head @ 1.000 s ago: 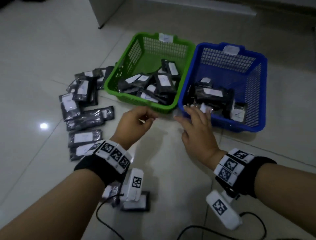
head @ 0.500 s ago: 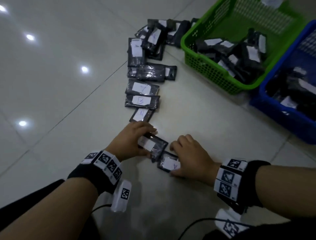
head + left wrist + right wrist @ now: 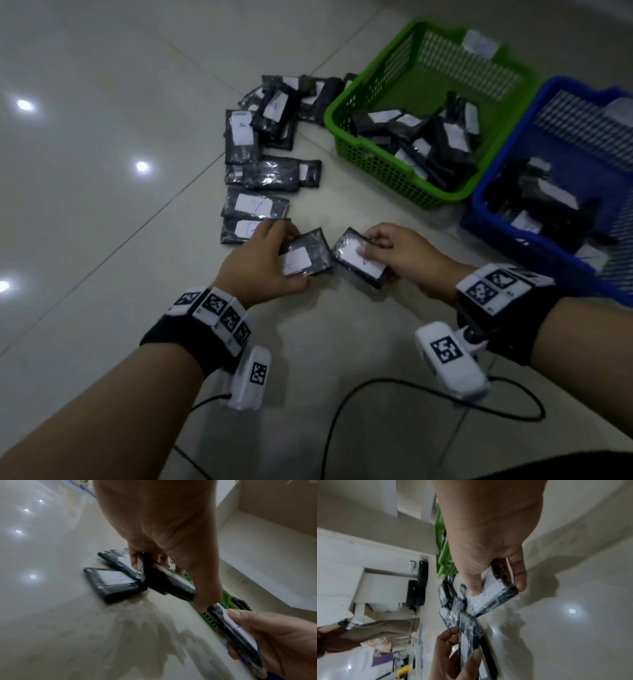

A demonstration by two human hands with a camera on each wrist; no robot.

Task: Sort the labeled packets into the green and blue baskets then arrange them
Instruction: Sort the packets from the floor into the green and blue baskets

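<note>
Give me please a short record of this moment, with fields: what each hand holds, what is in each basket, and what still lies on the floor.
left hand: grips one black packet with a white label, lifted off the floor
right hand: pinches another labeled packet, thumb on its label
green basket: several labeled packets inside, lying loosely
blue basket: several labeled packets inside
floor packets: a row and a small pile left of the green basket
label marks: handwritten, too blurred to read surely
</note>
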